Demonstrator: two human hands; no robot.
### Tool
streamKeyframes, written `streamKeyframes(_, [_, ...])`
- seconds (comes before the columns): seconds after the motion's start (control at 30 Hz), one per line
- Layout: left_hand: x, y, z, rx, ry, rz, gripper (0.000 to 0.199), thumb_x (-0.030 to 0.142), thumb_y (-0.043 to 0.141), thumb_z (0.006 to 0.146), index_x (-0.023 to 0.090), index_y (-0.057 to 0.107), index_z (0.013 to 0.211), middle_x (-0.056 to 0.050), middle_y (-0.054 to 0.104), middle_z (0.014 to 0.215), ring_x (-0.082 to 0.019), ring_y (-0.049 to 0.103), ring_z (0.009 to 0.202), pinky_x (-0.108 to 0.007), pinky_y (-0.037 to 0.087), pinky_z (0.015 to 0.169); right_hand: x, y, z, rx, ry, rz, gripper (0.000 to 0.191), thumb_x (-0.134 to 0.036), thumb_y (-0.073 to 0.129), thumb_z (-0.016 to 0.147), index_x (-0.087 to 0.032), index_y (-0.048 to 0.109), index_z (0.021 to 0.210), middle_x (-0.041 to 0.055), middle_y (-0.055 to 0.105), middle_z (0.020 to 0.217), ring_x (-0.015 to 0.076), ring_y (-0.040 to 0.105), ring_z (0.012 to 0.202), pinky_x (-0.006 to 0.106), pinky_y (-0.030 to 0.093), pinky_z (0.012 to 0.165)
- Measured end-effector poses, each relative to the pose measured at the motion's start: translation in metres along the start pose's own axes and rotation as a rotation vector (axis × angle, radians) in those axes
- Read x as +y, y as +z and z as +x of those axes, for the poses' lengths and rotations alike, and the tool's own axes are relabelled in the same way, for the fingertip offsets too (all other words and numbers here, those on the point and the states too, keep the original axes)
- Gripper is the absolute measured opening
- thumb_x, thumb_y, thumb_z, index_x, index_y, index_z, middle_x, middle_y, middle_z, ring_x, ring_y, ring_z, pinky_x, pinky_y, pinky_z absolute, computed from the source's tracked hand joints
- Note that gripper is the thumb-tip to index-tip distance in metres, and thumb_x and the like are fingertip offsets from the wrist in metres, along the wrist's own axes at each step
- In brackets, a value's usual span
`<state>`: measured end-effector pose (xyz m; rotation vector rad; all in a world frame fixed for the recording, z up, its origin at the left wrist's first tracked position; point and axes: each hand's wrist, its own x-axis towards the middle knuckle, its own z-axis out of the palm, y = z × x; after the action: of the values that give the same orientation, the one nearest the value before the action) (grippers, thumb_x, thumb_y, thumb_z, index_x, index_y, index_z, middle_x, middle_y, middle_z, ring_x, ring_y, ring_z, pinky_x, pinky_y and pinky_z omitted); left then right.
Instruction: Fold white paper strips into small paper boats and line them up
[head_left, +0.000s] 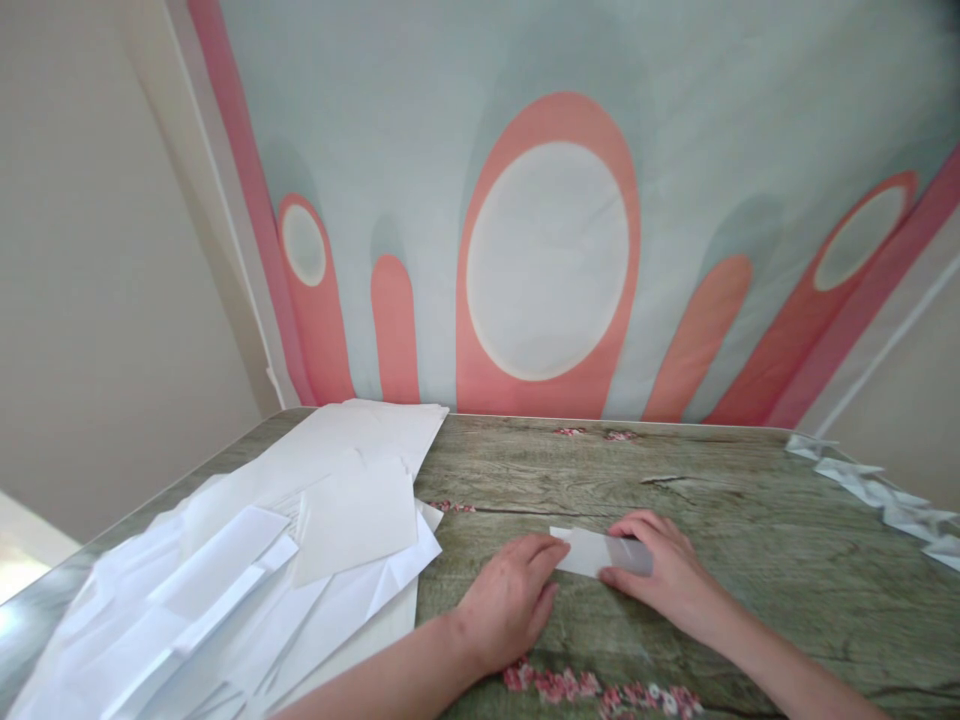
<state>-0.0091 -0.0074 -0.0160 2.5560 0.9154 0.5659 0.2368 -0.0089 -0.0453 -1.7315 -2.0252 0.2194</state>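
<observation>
A small folded strip of white paper (pixel 589 551) lies on the wood-patterned table, between my two hands. My left hand (pixel 516 598) has its fingertips on the strip's left end, with the fingers pressed together. Around the strip's right end, my right hand (pixel 660 565) holds it between the thumb at the near edge and the fingers at the far edge. The right palm shades that end of the paper.
A big heap of white paper sheets (pixel 360 525), some creased, covers the table's left side. Several small folded white paper pieces (pixel 862 485) run in a row along the right edge. Behind the table (pixel 510 460) hangs a patterned backdrop (pixel 420 130).
</observation>
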Motion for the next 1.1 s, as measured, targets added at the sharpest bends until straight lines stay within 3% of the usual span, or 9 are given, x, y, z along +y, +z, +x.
streamKeyframes(0.23, [0.004, -0.007, 0.000, -0.046, 0.007, -0.108, 0.049, 0.016, 0.053, 0.081, 0.023, 0.041, 0.128, -0.006, 0.049, 0.119, -0.019, 0.051, 0.106, -0.031, 0.041, 0.096, -0.011, -0.004, -0.006, 0.038, -0.073, -0.050, 0.035, -0.042, 0.066, 0.069, -0.027, 0.060, 0.099, 0.0045, 0.060, 0.105, 0.0270, 0.051, 0.093, 0.041, 0.039, 0.077])
streamKeyframes(0.5, [0.006, -0.006, 0.001, -0.040, 0.054, -0.143, 0.051, 0.009, 0.047, 0.082, 0.024, 0.039, 0.130, -0.006, 0.047, 0.120, -0.017, 0.050, 0.107, -0.028, 0.041, 0.095, -0.016, -0.002, -0.010, 0.118, -0.194, 0.052, 0.044, -0.029, 0.065, 0.072, -0.024, 0.053, 0.114, 0.0061, 0.056, 0.106, 0.0245, 0.052, 0.098, 0.040, 0.043, 0.083])
streamKeyframes(0.67, [0.005, -0.005, 0.000, -0.025, 0.089, -0.148, 0.052, 0.008, 0.047, 0.082, 0.025, 0.037, 0.131, -0.006, 0.046, 0.122, -0.017, 0.050, 0.107, -0.028, 0.042, 0.094, -0.026, -0.010, -0.014, 0.074, -0.277, 0.110, 0.016, -0.021, 0.055, 0.081, -0.024, 0.060, 0.096, 0.0053, 0.054, 0.098, 0.0209, 0.055, 0.090, 0.036, 0.047, 0.077])
streamKeyframes(0.77, [0.005, -0.007, -0.001, 0.033, 0.120, -0.142, 0.063, 0.018, 0.060, 0.079, 0.024, 0.031, 0.134, -0.007, 0.046, 0.124, -0.020, 0.048, 0.109, -0.031, 0.041, 0.095, -0.028, -0.012, -0.015, 0.133, -0.315, 0.127, 0.014, -0.018, 0.049, 0.084, -0.024, 0.060, 0.088, 0.0058, 0.056, 0.098, 0.0212, 0.055, 0.091, 0.037, 0.046, 0.079])
streamKeyframes(0.87, [0.003, -0.007, -0.001, 0.124, 0.115, -0.112, 0.083, 0.029, 0.074, 0.068, 0.023, 0.026, 0.136, -0.009, 0.045, 0.126, -0.024, 0.043, 0.114, -0.039, 0.036, 0.100, -0.022, -0.010, -0.014, 0.244, -0.353, 0.162, 0.015, -0.019, 0.049, 0.085, -0.024, 0.060, 0.094, 0.0065, 0.056, 0.103, 0.0228, 0.054, 0.098, 0.039, 0.045, 0.084])
streamKeyframes(0.97, [-0.002, -0.005, 0.001, 0.227, 0.004, -0.113, 0.085, 0.021, 0.073, 0.068, 0.024, 0.023, 0.137, -0.009, 0.042, 0.130, -0.024, 0.038, 0.120, -0.041, 0.032, 0.103, -0.016, -0.008, -0.014, 0.315, -0.345, 0.206, 0.019, -0.020, 0.048, 0.086, -0.025, 0.058, 0.101, 0.0074, 0.054, 0.110, 0.0228, 0.052, 0.104, 0.040, 0.044, 0.088])
streamKeyframes(1.1, [-0.007, -0.004, 0.005, 0.315, -0.079, -0.127, 0.080, 0.007, 0.064, 0.070, 0.026, 0.023, 0.137, -0.007, 0.036, 0.133, -0.021, 0.035, 0.123, -0.038, 0.031, 0.105, -0.013, -0.007, -0.013, 0.301, -0.353, 0.256, 0.021, -0.018, 0.046, 0.087, -0.025, 0.057, 0.104, 0.0077, 0.053, 0.113, 0.0211, 0.052, 0.106, 0.037, 0.045, 0.090])
